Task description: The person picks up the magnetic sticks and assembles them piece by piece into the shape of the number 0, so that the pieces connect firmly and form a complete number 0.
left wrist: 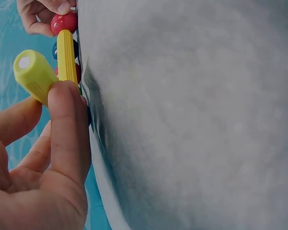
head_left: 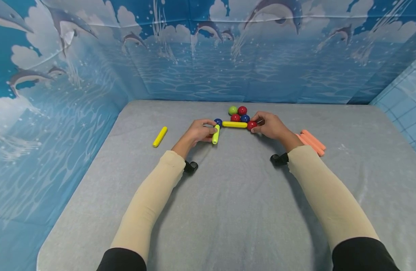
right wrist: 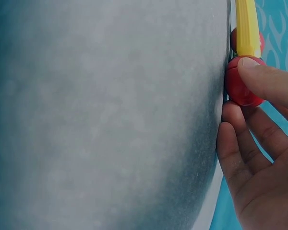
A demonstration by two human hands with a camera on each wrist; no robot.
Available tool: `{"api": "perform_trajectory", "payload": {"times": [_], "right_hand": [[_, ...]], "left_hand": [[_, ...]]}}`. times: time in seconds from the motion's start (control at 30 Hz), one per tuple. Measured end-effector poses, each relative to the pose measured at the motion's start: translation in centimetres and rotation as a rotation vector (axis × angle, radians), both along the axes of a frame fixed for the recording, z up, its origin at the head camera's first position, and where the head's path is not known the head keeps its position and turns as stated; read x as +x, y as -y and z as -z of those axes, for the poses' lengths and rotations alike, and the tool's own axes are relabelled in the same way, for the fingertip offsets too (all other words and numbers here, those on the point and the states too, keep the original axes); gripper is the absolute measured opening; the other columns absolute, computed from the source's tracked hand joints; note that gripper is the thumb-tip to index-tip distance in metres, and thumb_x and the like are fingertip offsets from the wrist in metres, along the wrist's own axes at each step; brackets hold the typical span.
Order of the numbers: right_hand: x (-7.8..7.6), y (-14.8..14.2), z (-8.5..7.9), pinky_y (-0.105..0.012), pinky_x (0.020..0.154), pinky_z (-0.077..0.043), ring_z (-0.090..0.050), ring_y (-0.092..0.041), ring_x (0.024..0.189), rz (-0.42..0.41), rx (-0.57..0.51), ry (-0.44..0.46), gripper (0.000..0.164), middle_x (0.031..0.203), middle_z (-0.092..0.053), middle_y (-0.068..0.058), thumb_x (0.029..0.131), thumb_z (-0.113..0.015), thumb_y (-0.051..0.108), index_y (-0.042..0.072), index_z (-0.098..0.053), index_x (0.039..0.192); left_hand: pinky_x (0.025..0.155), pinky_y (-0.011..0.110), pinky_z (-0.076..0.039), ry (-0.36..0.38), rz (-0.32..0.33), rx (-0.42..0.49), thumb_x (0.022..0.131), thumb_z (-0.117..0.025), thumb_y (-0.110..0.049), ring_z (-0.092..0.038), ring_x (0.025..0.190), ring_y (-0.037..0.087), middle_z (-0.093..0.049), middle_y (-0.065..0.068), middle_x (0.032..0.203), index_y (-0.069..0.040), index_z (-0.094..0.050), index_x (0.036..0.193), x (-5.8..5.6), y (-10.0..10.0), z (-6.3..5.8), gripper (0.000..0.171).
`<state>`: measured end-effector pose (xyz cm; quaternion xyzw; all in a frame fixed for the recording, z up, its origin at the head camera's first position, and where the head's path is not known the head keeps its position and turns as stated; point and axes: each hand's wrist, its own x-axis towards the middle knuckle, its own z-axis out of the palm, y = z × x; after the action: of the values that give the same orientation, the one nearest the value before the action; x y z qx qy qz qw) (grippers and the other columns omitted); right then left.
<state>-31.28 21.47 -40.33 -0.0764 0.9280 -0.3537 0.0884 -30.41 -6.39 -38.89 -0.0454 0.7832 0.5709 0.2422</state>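
Note:
My left hand (head_left: 201, 131) pinches a yellow-green rod (head_left: 216, 134) between thumb and fingers; its far end meets a blue ball (head_left: 218, 122). In the left wrist view the rod's near end (left wrist: 26, 64) points up with a pale disc in it. From the blue ball a yellow rod (head_left: 234, 124) runs right to a red ball (head_left: 251, 125). My right hand (head_left: 270, 126) holds that red ball, thumb on one side and fingertips on the other, as the right wrist view also shows.
Behind the yellow rod sit a red ball (head_left: 235, 118), a blue ball (head_left: 244, 119), a green ball (head_left: 233, 110) and another red ball (head_left: 242, 110). A loose yellow rod (head_left: 160, 136) lies left; orange rods (head_left: 313, 141) lie right on the grey table (head_left: 228, 210). A dolphin-print curtain (head_left: 194, 75) hangs behind.

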Motion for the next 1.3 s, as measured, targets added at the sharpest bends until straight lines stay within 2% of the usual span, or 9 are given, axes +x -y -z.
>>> {"api": "perform_trajectory", "payload": {"times": [0.4,0.53,0.67,0.77,0.9,1.03,1.13,1.3], "right_hand": [[0.0,0.0,0.0,-0.047,0.093,-0.053,-0.056,-0.036,0.124,0.004,0.006,0.002,0.026,0.133,-0.057,-0.019,0.093,-0.069,0.010,0.007,-0.056,0.116],[0.0,0.0,0.0,-0.046,0.092,-0.053,-0.056,-0.036,0.124,0.003,0.008,-0.001,0.027,0.133,-0.057,-0.018,0.093,-0.069,0.010,0.007,-0.056,0.116],[0.0,0.0,0.0,-0.048,0.093,-0.053,-0.056,-0.036,0.124,0.002,0.008,-0.006,0.027,0.133,-0.057,-0.018,0.093,-0.069,0.010,0.007,-0.056,0.116],[0.0,0.0,0.0,-0.049,0.095,-0.052,-0.056,-0.036,0.124,0.003,0.004,-0.005,0.027,0.133,-0.056,-0.018,0.093,-0.069,0.010,0.007,-0.056,0.116],[0.1,0.0,0.0,-0.049,0.096,-0.052,-0.056,-0.036,0.124,0.005,0.002,-0.004,0.026,0.133,-0.057,-0.019,0.093,-0.069,0.009,0.007,-0.056,0.115],[0.1,-0.2,0.1,-0.048,0.093,-0.053,-0.056,-0.036,0.124,0.007,0.004,-0.011,0.026,0.132,-0.057,-0.018,0.093,-0.069,0.009,0.007,-0.056,0.115],[0.1,-0.1,0.1,-0.046,0.091,-0.054,-0.057,-0.037,0.123,0.006,0.006,-0.019,0.026,0.133,-0.056,-0.019,0.093,-0.069,0.010,0.007,-0.057,0.116],[0.3,0.0,-0.1,-0.044,0.088,-0.055,-0.059,-0.037,0.122,0.000,0.007,-0.030,0.027,0.132,-0.057,-0.019,0.092,-0.070,0.010,0.006,-0.058,0.117]], "left_hand": [[0.079,0.028,-0.058,0.007,0.015,0.013,0.098,-0.063,-0.016,-0.065,0.104,0.020,-0.060,0.010,0.130,-0.018,-0.060,0.134,0.0,0.1,0.2,0.037],[0.076,0.028,-0.059,-0.003,0.028,-0.003,0.098,-0.063,-0.018,-0.067,0.097,0.018,-0.061,0.010,0.129,-0.018,-0.059,0.134,-0.1,0.2,0.4,0.037],[0.072,0.028,-0.060,-0.057,0.020,-0.052,0.098,-0.063,-0.019,-0.068,0.082,0.017,-0.064,0.013,0.123,-0.014,-0.061,0.132,-0.3,0.8,0.5,0.034],[0.069,0.028,-0.060,-0.141,0.032,-0.139,0.099,-0.061,-0.020,-0.068,0.075,0.017,-0.064,0.013,0.122,-0.012,-0.062,0.130,-0.6,1.2,0.4,0.032],[0.066,0.027,-0.056,-0.261,0.089,-0.255,0.100,-0.058,-0.019,-0.065,0.080,0.018,-0.063,0.009,0.125,-0.012,-0.062,0.131,-1.2,1.4,0.2,0.031],[0.067,0.028,-0.053,-0.347,0.164,-0.316,0.101,-0.056,-0.017,-0.064,0.088,0.020,-0.061,0.007,0.131,-0.016,-0.061,0.133,-2.0,1.1,0.1,0.032],[0.072,0.030,-0.054,-0.377,0.226,-0.331,0.101,-0.056,-0.018,-0.065,0.095,0.021,-0.058,0.006,0.137,-0.018,-0.060,0.134,-2.6,0.7,0.2,0.033],[0.081,0.031,-0.054,-0.366,0.296,-0.316,0.101,-0.058,-0.018,-0.064,0.103,0.022,-0.055,0.007,0.141,-0.017,-0.060,0.136,-3.5,0.2,0.1,0.036]]}}
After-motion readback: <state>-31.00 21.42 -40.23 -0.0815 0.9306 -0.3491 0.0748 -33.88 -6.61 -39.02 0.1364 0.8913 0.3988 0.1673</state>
